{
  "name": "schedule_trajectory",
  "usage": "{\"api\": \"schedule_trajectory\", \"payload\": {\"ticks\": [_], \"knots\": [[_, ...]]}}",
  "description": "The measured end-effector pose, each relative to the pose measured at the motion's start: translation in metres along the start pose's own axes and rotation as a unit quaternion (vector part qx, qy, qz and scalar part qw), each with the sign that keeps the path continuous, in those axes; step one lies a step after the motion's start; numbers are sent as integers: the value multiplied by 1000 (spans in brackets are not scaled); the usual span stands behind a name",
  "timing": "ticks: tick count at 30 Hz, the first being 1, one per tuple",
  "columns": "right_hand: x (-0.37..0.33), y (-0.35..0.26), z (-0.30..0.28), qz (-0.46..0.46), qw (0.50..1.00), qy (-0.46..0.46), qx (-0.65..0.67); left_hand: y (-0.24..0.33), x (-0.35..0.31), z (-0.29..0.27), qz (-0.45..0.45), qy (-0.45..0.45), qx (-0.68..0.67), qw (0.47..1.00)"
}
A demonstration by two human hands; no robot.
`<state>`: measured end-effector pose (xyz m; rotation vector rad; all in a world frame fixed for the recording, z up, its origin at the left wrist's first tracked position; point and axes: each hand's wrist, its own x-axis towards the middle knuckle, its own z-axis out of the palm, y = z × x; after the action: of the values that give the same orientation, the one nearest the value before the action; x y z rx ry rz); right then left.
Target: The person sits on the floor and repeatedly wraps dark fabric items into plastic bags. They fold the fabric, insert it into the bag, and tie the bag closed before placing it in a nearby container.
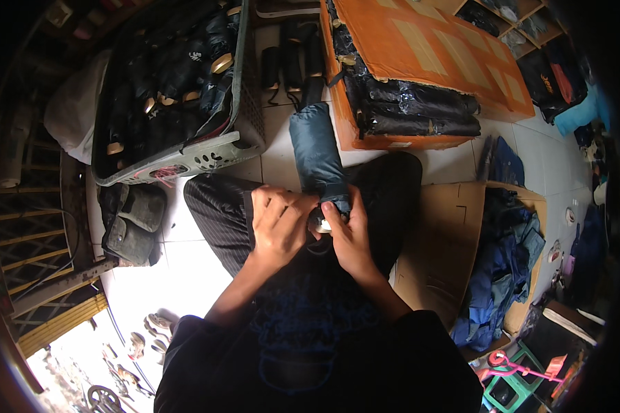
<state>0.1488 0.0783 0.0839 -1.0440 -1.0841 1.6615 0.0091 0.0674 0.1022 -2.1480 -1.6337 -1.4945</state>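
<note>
A rolled teal folding umbrella [318,148] points away from me, its pale round handle end toward my body. My right hand [350,230] is closed round its near end, thumb pressed on top beside the handle. From the left, my left hand [280,224] meets the same end with curled fingers; its fingertips pinch at the edge of the fabric, and what exactly lies between them is hidden. Past the umbrella's far end, several black rolled umbrellas [293,65] lie on the tiles, some with wrist loops.
A grey plastic basket [249,113] full of dark umbrellas stands front left. At the front right an orange taped carton [427,48] holds plastic-wrapped black bundles. An open cardboard box [437,255] with blue fabric lies to my right; a grey-green bag [134,224] lies left.
</note>
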Motion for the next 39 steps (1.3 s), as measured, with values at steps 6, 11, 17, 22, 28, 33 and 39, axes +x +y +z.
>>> {"api": "schedule_trajectory", "payload": {"ticks": [6, 11, 17, 22, 28, 33, 39], "knots": [[0, 1, 5, 30, 998, 4, 55, 6, -9, -4, -50, -22, -42, 998], [4, -5, 9, -18, 999, 43, 4, -5, 8, -10, -29, -78, -54, 995], [4, 2, 10, 30, 996, 54, 64, -7, -3, -1, 37, -34, -33, 998], [3, 11, 6, 17, 998, 52, 3, 1, -26, 5, -24, -35, -33, 999], [11, 16, 8, -31, 997, 60, -32, -11, 2, -1, -14, -112, -50, 992], [10, 5, 12, 61, 997, 36, 21, -30, 13, -8, 60, -158, -24, 985], [14, 15, 9, 66, 997, 43, -25, -39, 10, 0, 126, -165, 6, 978]]}}
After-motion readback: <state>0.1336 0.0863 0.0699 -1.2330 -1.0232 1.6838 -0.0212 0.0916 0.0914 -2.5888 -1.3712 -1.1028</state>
